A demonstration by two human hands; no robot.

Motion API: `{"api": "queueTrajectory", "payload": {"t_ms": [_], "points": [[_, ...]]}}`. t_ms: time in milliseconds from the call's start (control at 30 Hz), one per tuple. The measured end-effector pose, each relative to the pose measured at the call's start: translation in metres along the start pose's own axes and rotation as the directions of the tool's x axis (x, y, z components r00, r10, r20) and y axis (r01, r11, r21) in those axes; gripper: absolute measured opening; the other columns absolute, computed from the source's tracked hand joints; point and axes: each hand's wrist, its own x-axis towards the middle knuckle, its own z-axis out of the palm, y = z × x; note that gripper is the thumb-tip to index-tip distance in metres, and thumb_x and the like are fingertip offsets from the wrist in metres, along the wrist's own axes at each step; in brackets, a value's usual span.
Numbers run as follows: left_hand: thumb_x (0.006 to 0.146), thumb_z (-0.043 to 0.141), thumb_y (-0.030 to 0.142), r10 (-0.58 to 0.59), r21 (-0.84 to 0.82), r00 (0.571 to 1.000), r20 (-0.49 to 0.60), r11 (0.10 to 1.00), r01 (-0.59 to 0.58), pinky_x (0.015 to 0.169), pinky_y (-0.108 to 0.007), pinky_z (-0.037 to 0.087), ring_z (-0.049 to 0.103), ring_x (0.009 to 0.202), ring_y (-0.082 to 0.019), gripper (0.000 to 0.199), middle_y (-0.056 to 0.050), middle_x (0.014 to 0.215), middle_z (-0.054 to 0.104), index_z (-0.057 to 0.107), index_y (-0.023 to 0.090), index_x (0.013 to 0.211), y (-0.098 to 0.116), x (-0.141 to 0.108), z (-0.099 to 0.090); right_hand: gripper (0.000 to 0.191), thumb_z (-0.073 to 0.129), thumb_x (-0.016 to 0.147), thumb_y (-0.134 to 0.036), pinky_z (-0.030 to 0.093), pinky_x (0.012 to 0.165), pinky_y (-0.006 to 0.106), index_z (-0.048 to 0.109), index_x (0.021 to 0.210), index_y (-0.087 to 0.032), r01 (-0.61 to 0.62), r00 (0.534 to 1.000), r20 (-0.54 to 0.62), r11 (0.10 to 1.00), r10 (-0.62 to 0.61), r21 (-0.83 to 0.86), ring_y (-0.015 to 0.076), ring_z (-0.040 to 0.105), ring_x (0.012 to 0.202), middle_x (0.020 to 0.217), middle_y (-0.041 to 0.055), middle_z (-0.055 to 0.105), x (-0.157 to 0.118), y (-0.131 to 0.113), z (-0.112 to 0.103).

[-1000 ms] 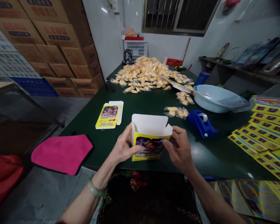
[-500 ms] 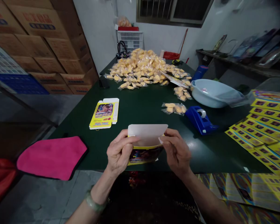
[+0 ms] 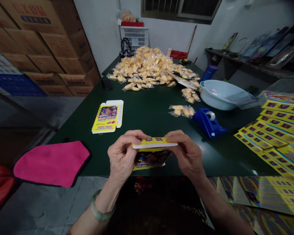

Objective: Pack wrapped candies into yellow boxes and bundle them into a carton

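Note:
A yellow printed box (image 3: pixel 152 158) is held upright near the table's front edge, its top flap folded over toward me with a white edge showing. My left hand (image 3: pixel 122 153) grips its left side, fingers on the flap and thumb at the front. On the right side my right hand (image 3: pixel 187 153) pinches the same box and flap. Beyond and to the left, a flat yellow carton (image 3: pixel 108 117) lies on the green table (image 3: pixel 144 114).
Wrapped yellow snacks (image 3: pixel 152 65) are heaped at the back, with a few packs (image 3: pixel 182 111) nearer. A blue tape dispenser (image 3: pixel 209 123), a pale basin (image 3: pixel 225 94) and printed cartons (image 3: pixel 276 137) stand or lie right. A pink cloth (image 3: pixel 52 163) overhangs the left edge.
The box's white-lined top flap, which stood up before, is now bent down toward me, showing its yellow printed side. Both hands have moved their fingers onto it. The view has shifted slightly.

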Motion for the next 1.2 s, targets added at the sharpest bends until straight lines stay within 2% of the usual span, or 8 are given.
{"api": "queueTrajectory", "payload": {"t_ms": [200, 300, 367, 567, 667, 833, 1033, 1200], "points": [[0.088, 0.054, 0.022, 0.073, -0.033, 0.997, -0.014, 0.997, -0.073, 0.073, -0.04, 0.057, 0.068, 0.085, -0.023, 0.013, -0.005, 0.093, 0.064, 0.067, 0.019, 0.084, -0.001, -0.007, 0.005, 0.023, 0.06, 0.086, -0.028, 0.053, 0.075, 0.034, 0.065, 0.108, -0.022, 0.025, 0.994, 0.111, 0.998, -0.019, -0.05, 0.0217, 0.061, 0.1, 0.108, 0.0088, 0.062, -0.006, -0.009, -0.009], [0.088, 0.056, 0.031, 0.082, 0.016, 0.997, 0.003, 0.997, -0.082, 0.07, -0.038, 0.057, 0.067, 0.084, -0.022, 0.018, -0.007, 0.095, 0.062, 0.066, 0.017, 0.085, 0.003, -0.009, 0.005, 0.015, 0.06, 0.087, -0.025, 0.054, 0.069, 0.029, 0.067, 0.1, -0.022, -0.002, 0.999, 0.038, 0.998, 0.004, -0.056, 0.0183, 0.063, 0.092, 0.101, 0.0063, 0.064, -0.007, -0.014, -0.009], [0.084, 0.062, 0.024, 0.098, 0.127, 0.995, 0.025, 0.987, -0.1, 0.068, -0.031, 0.055, 0.065, 0.083, -0.018, 0.007, -0.007, 0.095, 0.062, 0.064, 0.017, 0.085, 0.009, -0.008, 0.004, 0.013, 0.058, 0.088, -0.02, 0.054, 0.068, 0.026, 0.066, 0.098, -0.023, -0.016, 1.0, 0.008, 0.994, 0.017, -0.108, 0.016, 0.064, 0.089, 0.099, 0.0045, 0.065, -0.007, -0.014, -0.006], [0.085, 0.058, 0.012, 0.033, 0.451, 0.961, 0.273, 0.879, -0.158, 0.068, -0.024, 0.052, 0.064, 0.086, -0.015, 0.014, -0.006, 0.093, 0.066, 0.066, 0.018, 0.096, 0.041, 0.002, -0.005, 0.016, 0.057, 0.087, -0.016, 0.051, 0.063, 0.022, 0.062, 0.1, -0.023, 0.09, 0.994, -0.021, 0.936, -0.103, -0.341, 0.0112, 0.061, 0.073, 0.085, -0.0003, 0.066, -0.006, -0.017, 0.001], [0.087, 0.057, 0.013, -0.01, 0.485, 0.936, 0.351, 0.857, -0.172, 0.065, -0.023, 0.053, 0.065, 0.082, -0.015, 0.013, -0.007, 0.091, 0.066, 0.068, 0.017, 0.089, 0.05, 0.007, -0.012, 0.018, 0.053, 0.088, -0.012, 0.052, 0.067, 0.026, 0.062, 0.1, -0.023, 0.161, 0.986, 0.009, 0.919, -0.169, -0.359, 0.0132, 0.062, 0.078, 0.088, 0.0017, 0.065, -0.009, -0.018, 0.005], [0.087, 0.057, 0.019, -0.033, 0.246, 0.931, 0.364, 0.967, -0.062, 0.07, -0.034, 0.058, 0.067, 0.09, -0.022, 0.013, -0.01, 0.094, 0.064, 0.07, 0.017, 0.09, 0.035, 0.002, -0.022, 0.022, 0.05, 0.09, -0.015, 0.053, 0.069, 0.032, 0.061, 0.105, -0.027, 0.284, 0.947, -0.033, 0.877, -0.321, -0.388, 0.0164, 0.063, 0.085, 0.097, 0.0048, 0.063, -0.021, -0.003, 0.015], [0.083, 0.064, 0.016, 0.215, 0.219, 0.938, 0.272, 0.935, -0.278, 0.07, -0.035, 0.059, 0.068, 0.088, -0.022, 0.009, -0.006, 0.089, 0.064, 0.07, 0.017, 0.09, 0.017, -0.01, -0.018, 0.02, 0.047, 0.093, -0.028, 0.053, 0.066, 0.037, 0.057, 0.11, -0.03, 0.388, 0.873, -0.127, 0.827, -0.472, -0.407, 0.0196, 0.06, 0.087, 0.102, 0.0072, 0.059, -0.028, 0.023, 0.031], [0.07, 0.076, 0.008, 0.256, 0.265, 0.937, 0.236, 0.911, -0.316, 0.067, -0.03, 0.059, 0.067, 0.088, -0.019, 0.021, -0.006, 0.1, 0.065, 0.065, 0.018, 0.086, 0.006, -0.012, -0.015, 0.018, 0.048, 0.091, -0.022, 0.052, 0.066, 0.035, 0.056, 0.106, -0.029, 0.363, 0.89, -0.138, 0.858, -0.435, -0.364, 0.0177, 0.059, 0.086, 0.1, 0.0056, 0.057, -0.023, 0.017, 0.039]]}}
